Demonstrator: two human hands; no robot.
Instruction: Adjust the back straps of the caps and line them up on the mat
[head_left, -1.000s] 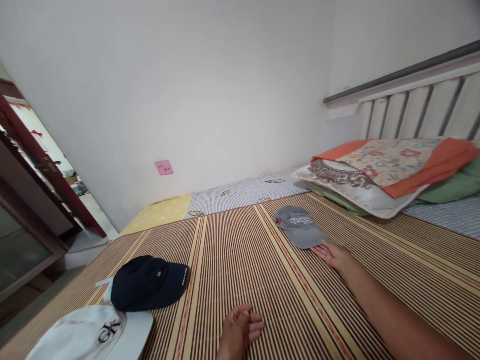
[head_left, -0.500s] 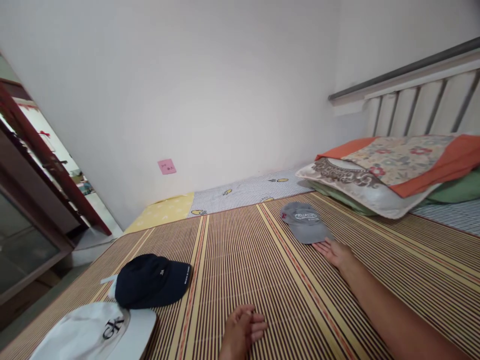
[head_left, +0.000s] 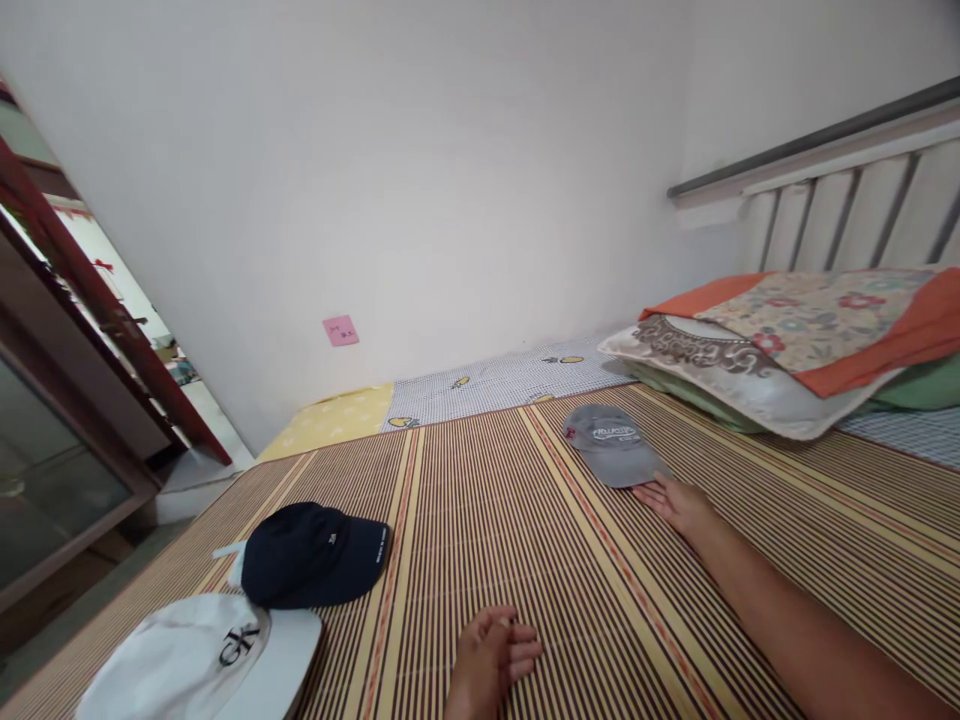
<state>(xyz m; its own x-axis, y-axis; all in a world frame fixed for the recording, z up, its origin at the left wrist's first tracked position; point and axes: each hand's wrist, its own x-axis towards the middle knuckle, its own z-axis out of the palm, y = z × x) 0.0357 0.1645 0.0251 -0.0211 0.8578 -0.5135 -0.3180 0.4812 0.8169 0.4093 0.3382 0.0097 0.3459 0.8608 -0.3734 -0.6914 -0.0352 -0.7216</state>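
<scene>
A gray cap (head_left: 609,440) lies on a striped mat (head_left: 480,520), its brim pointing toward the right hand (head_left: 681,503), which appears to pinch the brim's edge, thumb above and fingers beneath. The left hand (head_left: 489,655), nearer the viewer than the gray cap and to its left, is relaxed, fingers loosely curled. Since 1 second ago, the view has shifted slightly; the grip and the gray cap's place on the mat are unchanged. Well left of the gray cap sit 2 others: a white cap (head_left: 180,650) with black letters "CK" and a navy cap (head_left: 311,555) with brim lettering too small to read. The gray cap's white lettering is blurred.
</scene>
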